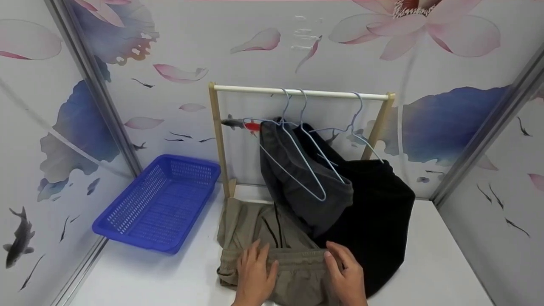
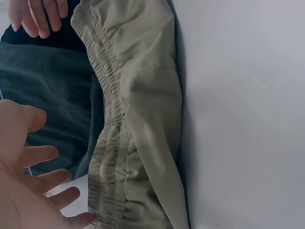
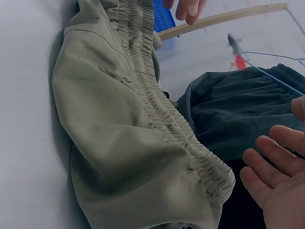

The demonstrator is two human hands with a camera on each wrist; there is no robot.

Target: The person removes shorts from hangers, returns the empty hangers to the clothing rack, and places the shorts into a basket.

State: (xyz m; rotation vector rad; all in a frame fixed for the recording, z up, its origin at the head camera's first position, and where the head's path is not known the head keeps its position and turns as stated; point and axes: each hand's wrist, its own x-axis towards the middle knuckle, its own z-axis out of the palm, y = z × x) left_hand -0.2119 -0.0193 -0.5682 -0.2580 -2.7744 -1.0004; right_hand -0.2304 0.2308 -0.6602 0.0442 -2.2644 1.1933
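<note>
Khaki pants [image 1: 297,280] with a gathered elastic waistband [image 2: 108,167] lie folded over on the white table, in front of the rack. My left hand [image 1: 255,274] is over the waistband's left part, fingers loosely extended; in the left wrist view its fingers are spread, with one fingertip right at the waistband. At the other end, my right hand [image 1: 347,274] is beside the waistband. In the right wrist view, the right fingers [image 3: 267,167] are relaxed and apart, with nothing between them. A dark cord runs along the cloth behind the waistband.
Light blue hangers [image 1: 304,155] hang from the rack's white rail [image 1: 250,89]. A dark grey garment [image 1: 293,170] and a black one [image 1: 374,212] hang there, the black one spreading onto the table. To the left stands a blue perforated basket [image 1: 157,212]. Patterned wall panels enclose the table.
</note>
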